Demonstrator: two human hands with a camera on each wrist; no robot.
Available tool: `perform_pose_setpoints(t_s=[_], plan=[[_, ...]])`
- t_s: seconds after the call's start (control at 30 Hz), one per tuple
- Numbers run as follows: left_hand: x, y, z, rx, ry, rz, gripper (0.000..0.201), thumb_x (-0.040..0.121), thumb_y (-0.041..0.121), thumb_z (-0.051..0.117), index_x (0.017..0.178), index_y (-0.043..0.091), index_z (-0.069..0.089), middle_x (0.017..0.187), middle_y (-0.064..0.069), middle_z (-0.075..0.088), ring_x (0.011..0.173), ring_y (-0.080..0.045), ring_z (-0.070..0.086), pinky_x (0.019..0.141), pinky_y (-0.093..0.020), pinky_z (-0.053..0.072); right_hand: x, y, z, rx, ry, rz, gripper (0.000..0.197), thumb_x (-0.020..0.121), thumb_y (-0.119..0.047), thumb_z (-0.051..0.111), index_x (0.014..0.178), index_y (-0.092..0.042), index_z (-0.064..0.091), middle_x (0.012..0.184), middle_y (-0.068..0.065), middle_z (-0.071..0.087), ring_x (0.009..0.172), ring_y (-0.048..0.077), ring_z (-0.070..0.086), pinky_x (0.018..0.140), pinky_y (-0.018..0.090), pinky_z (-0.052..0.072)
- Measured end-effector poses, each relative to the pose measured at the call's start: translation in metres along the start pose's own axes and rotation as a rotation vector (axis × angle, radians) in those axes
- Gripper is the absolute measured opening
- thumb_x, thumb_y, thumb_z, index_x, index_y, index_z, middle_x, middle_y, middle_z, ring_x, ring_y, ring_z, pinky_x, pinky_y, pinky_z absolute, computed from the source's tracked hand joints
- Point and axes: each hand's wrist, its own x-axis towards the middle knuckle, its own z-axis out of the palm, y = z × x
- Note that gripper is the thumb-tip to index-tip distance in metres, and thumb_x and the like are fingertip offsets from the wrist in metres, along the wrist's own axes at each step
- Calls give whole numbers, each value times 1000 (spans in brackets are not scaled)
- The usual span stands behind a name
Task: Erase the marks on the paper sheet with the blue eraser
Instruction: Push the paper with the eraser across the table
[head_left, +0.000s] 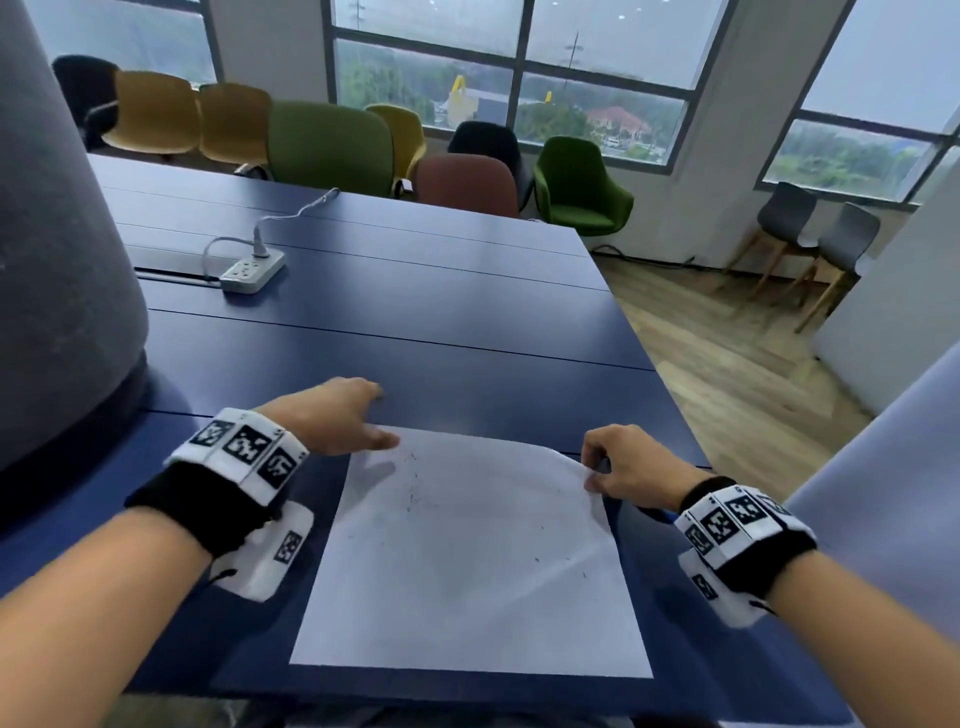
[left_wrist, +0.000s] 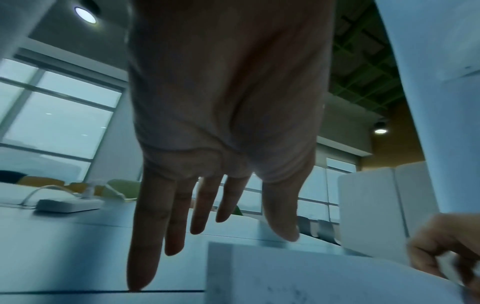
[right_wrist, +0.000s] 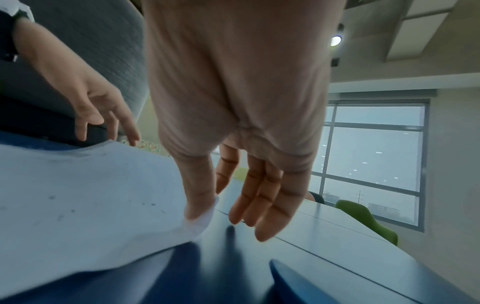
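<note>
A white paper sheet with faint dark specks lies on the blue table in front of me. My left hand rests at its far left corner, with straight fingers on the table and the thumb at the paper's edge. At the far right corner my right hand pinches the sheet, thumb on top, and that corner is lifted and curled. A bright blue thing, possibly the eraser, lies on the table under my right wrist; only a sliver shows in the head view.
A white power strip with its cable sits far back on the left. A big grey rounded body stands at the table's left side. Chairs line the far edge. The table's right edge drops to the wooden floor.
</note>
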Motion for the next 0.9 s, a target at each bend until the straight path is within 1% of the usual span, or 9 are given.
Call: perform_pose_setpoints(t_s=[0.03,0.1,0.17,0.23,0.3,0.47,0.67,0.8,0.9], plan=[[-1,-9,-4,-27,20,-18,71,93,46,61,149,10,37,151,-7,42,133,-22,44,108,-31,36,0,1,-1,29,28,6,23,79,-18,74,71,-29,54,79,-10,59,74,12,58,69,30,51],[-1,-21,-7,-128,45,-45,59,93,40,64,141,8,49,138,-7,56,103,-20,61,82,-28,52,-2,0,-6,97,76,3,28,79,-14,73,68,-29,52,71,-10,59,63,4,54,61,21,44],[-3,-27,-5,-253,46,-53,41,91,31,68,125,9,63,119,-5,66,75,-16,63,60,-25,56,-5,-3,-13,176,113,-4,27,80,-10,73,69,-25,54,66,-7,60,53,1,53,54,14,41],[-3,-28,-3,-308,57,-42,14,91,21,70,99,11,74,94,-4,72,60,-13,63,58,-28,59,-8,-8,-21,253,152,-8,22,81,-8,73,72,-20,57,65,-2,64,48,-1,54,51,15,43],[-4,-29,-2,-369,88,-21,14,90,14,70,77,15,76,72,-3,70,53,-12,64,56,-28,59,-12,-12,-27,304,211,-21,20,80,-7,73,73,-18,59,64,0,65,48,1,55,54,23,50],[-14,-40,0,-571,126,6,16,88,13,73,73,5,73,61,-4,64,55,-14,59,58,-29,58,-23,-22,-38,430,309,-49,18,79,-2,72,76,-14,59,62,5,66,58,24,64,63,40,56],[-31,-39,-6,-624,276,49,16,91,7,69,76,5,74,70,-18,70,59,-22,66,64,-34,61,-35,-30,-52,453,393,-63,24,78,-1,74,86,-18,59,67,4,67,60,19,63,66,41,59],[-52,-16,-35,-659,486,134,12,86,7,72,76,12,75,69,-3,73,56,-11,69,55,-12,51,-48,-38,-76,417,615,-72,31,75,-6,80,91,-20,58,68,1,63,65,18,63,67,34,54],[-66,-3,-59,-686,645,217,15,84,8,74,75,20,72,70,7,73,58,-8,69,57,-6,48,-60,-46,-93,447,746,-110,34,75,-8,82,92,-22,56,69,0,60,68,18,63,68,36,55]])
